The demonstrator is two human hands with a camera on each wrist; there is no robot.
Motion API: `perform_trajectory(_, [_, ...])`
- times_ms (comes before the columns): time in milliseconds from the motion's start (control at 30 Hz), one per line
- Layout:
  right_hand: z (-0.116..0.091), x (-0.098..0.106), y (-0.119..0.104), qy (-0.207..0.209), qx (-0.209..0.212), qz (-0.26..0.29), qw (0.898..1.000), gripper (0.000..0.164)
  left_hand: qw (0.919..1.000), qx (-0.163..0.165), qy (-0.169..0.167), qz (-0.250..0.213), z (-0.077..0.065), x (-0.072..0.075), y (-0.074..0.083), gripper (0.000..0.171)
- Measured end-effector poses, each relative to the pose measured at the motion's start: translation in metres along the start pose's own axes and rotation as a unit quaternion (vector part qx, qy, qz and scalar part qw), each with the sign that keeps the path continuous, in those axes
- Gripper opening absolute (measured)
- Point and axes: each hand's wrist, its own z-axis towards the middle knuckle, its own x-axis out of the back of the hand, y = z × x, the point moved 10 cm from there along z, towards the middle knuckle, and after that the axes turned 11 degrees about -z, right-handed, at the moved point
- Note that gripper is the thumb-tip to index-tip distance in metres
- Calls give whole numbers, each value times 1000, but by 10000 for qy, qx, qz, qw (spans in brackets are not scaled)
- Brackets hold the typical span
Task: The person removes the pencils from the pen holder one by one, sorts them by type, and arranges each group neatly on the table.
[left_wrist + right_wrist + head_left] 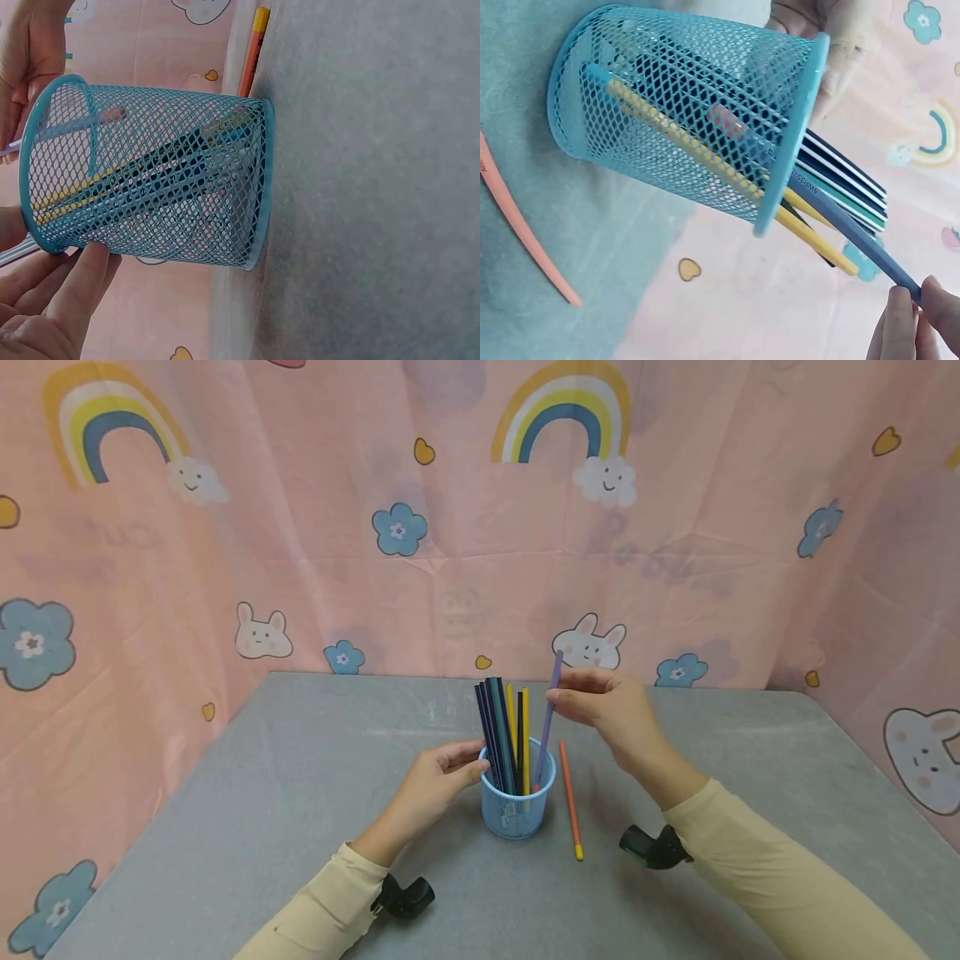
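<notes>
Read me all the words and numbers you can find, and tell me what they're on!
"AWP", it seems: on the purple pencil; the marks after it are too blurred to be sure.
Orange pencil: dark print, too small to read.
Other pencils in the blue mesh cup: tiny print behind the mesh, too small to read.
Pink cloth: faint marks, too blurred to read.

The mesh cup (513,820) partly hides the pencils (502,735) inside.
</notes>
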Motion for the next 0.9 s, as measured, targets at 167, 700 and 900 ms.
perform_trajectory(167, [-4, 10, -8, 83, 208, 263, 9994, 39, 10000, 18, 17, -51, 0, 0, -1, 45])
perform_trajectory(700, [-9, 43, -20, 215, 414, 1614, 9858, 14, 10000, 13, 7, -98, 1, 0, -1, 45])
perform_trajectory(900, [-10, 50, -11, 210, 217, 1188, 9925, 13, 10000, 19, 8, -61, 0, 0, 0, 45])
